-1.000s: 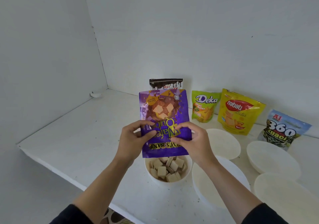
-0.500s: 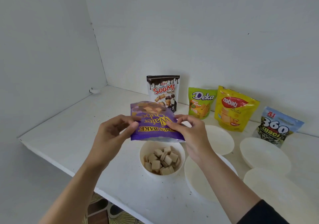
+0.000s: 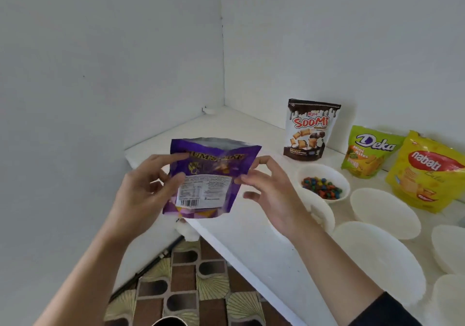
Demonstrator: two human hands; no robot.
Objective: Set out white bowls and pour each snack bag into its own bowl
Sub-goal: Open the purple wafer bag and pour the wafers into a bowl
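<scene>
A purple wafer bag (image 3: 211, 177) is upright in the air over the table's left front edge, its back label facing me and its top open. My left hand (image 3: 148, 190) grips its left side. My right hand (image 3: 271, 192) pinches its right edge with thumb and fingertip, the other fingers spread. A white bowl (image 3: 323, 212) is mostly hidden behind my right hand. Another white bowl (image 3: 339, 174) holds coloured candies. Empty white bowls (image 3: 385, 212) sit to the right. The Soomi bag (image 3: 310, 129), Deka bag (image 3: 367, 152) and yellow Nabati bag (image 3: 425, 172) stand along the back wall.
The white table (image 3: 246, 240) fits into a corner of white walls. Its front edge runs diagonally, with a patterned tile floor (image 3: 191, 283) below. A black rod (image 3: 148, 270) lies on the floor, and a dark round object (image 3: 168, 322) shows at the bottom edge. More empty bowls (image 3: 377, 257) crowd the right.
The purple bag has turned from upside down over the wafer bowl to upright, and moved left past the table's edge. My view has swung left and down.
</scene>
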